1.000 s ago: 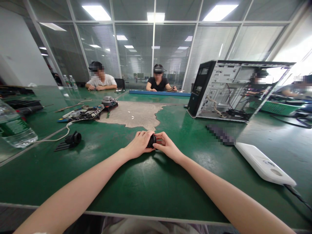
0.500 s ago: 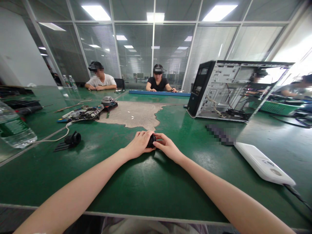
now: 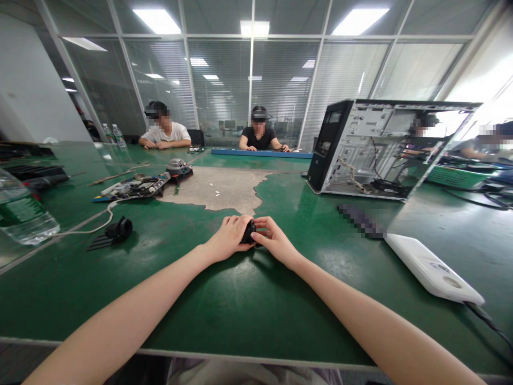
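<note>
A small black part (image 3: pixel 248 233), mostly covered by my fingers, sits between my hands just above the green table (image 3: pixel 256 310). My left hand (image 3: pixel 227 235) wraps round it from the left, its thumb underneath. From the right, the fingertips of my right hand (image 3: pixel 273 238) are closed on its other side. Too little of the part shows to tell its kind. Away to the left lies a black piece with a round end and several thin prongs (image 3: pixel 119 229).
An open computer case (image 3: pixel 339 149) stands at the back right. A white power bank (image 3: pixel 435 270) with a cable lies on the right. Circuit boards (image 3: pixel 136 187) and a water bottle (image 3: pixel 26 214) are at the left. Two people sit across the table, others at the far right.
Both hands keep hold of the black part in nearly the same place. The right fingers have shifted very slightly, and the whole view has moved a touch.
</note>
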Available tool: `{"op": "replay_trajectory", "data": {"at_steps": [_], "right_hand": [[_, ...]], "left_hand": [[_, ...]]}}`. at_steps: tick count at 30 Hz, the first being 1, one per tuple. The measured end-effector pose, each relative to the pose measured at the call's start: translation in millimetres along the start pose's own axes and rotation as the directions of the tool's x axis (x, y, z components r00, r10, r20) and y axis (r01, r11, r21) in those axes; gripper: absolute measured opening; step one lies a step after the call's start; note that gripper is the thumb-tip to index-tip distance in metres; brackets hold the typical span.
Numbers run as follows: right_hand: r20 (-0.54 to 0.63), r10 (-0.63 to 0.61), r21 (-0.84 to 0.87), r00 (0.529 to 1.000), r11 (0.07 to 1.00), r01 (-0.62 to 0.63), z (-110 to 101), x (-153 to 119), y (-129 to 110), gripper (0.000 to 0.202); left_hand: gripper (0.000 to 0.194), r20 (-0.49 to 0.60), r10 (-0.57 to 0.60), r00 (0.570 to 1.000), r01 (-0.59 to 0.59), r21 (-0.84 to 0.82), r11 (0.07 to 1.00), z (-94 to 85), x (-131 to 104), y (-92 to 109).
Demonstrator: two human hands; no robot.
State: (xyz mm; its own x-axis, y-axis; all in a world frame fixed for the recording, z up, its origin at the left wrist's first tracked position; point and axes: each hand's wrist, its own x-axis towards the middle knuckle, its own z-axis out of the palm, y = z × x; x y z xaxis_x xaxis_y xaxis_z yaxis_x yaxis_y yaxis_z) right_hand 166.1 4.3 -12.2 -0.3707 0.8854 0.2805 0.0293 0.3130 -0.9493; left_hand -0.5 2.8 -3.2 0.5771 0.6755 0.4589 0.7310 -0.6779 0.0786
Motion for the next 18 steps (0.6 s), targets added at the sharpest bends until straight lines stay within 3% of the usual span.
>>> {"op": "replay_trajectory", "data": {"at_steps": [3, 8, 13, 18], "right_hand": [[0.004, 0.036, -0.019, 0.999, 0.999, -0.036, -0.9, 0.5, -0.4, 0.033], [0.022, -0.048, 0.005, 0.999, 0.999, 0.048, 0.0, -1.3, -2.8, 0.026], [0.024, -0.05, 0.033, 0.998, 0.998, 0.049, 1.4, -2.8, -4.5, 0.02], [-0.007, -0.038, -0.023, 0.999, 0.999, 0.038, 0.0, -0.5, -1.4, 0.027]], "left_hand": [[0.056, 0.0, 0.002, 1.0, -0.002, 0.012, 1.0, -0.2, 0.2, 0.0], [0.058, 0.002, 0.004, 1.0, -0.004, 0.026, 1.0, 0.4, 0.1, -0.3], [0.057, 0.003, 0.005, 1.0, -0.005, 0.021, 1.0, 0.9, -0.1, -0.7], [0.057, 0.002, -0.002, 1.0, 0.002, 0.009, 1.0, 0.5, 0.2, -0.2]]}}
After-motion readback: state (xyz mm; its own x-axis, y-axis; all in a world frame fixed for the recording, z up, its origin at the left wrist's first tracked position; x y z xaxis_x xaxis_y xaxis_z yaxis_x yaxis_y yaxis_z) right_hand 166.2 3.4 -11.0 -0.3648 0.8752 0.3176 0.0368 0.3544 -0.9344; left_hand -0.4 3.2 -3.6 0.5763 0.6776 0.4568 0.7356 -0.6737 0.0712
